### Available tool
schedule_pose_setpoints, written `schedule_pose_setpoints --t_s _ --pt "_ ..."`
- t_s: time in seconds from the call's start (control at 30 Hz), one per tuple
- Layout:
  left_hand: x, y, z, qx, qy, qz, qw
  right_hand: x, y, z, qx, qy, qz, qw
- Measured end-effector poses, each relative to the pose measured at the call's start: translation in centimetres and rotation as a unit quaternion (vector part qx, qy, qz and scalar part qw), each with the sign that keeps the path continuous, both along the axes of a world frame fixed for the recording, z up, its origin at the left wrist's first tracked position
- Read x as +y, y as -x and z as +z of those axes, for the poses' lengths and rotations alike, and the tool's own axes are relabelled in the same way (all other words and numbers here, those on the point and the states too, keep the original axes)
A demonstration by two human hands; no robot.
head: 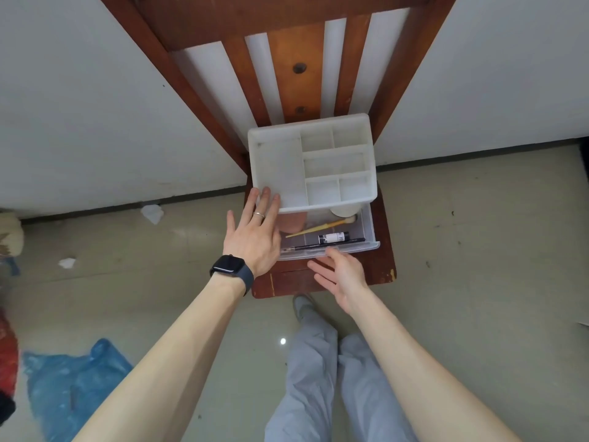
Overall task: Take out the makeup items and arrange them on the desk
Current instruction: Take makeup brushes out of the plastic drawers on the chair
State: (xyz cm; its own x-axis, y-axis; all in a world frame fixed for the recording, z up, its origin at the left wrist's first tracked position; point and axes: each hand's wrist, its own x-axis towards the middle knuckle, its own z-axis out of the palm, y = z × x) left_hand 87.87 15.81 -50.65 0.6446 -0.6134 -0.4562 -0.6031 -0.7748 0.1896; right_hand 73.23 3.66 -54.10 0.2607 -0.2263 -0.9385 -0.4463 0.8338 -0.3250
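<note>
Now the drawer [366,232] lies beside flat left hand [255,237], beyond released right hand [341,272].

1. A red-brown wooden chair seat [379,269], scuffed at its front edge, carries a white plastic organiser box [287,167] with divided top compartments
2. The box's clear drawer [369,240] stands pulled out over the seat's front part
3. The glossy beige tiled floor [478,250] bears a crumpled white paper scrap [153,213] near the wall and a blue plastic bag [73,378]

Drawer [371,231] front reachable frm above; organizer [277,167] blocks rear.
</note>
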Motion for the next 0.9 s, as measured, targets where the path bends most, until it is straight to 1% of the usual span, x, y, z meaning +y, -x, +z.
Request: schedule_pose_setpoints --t_s 0.13,0.3,0.53,0.9 --pt "-0.4 0.2 -0.1 0.001 -0.005 0.005 1.000 -0.1 0.4 0.4 0.041 -0.009 0.043 0.998" --pt "-0.4 0.2 0.0 0.000 -0.011 0.006 1.000 0.5 1.3 0.2 0.035 -0.018 0.037 0.999" --pt "-0.3 0.2 -0.1 0.000 -0.019 0.002 1.000 0.7 1.6 -0.6 0.054 -0.044 0.030 0.997" --pt "-0.3 0.2 -0.7 -0.011 -0.020 0.000 1.000 0.7 1.4 -1.1 0.067 0.008 0.016 0.998"
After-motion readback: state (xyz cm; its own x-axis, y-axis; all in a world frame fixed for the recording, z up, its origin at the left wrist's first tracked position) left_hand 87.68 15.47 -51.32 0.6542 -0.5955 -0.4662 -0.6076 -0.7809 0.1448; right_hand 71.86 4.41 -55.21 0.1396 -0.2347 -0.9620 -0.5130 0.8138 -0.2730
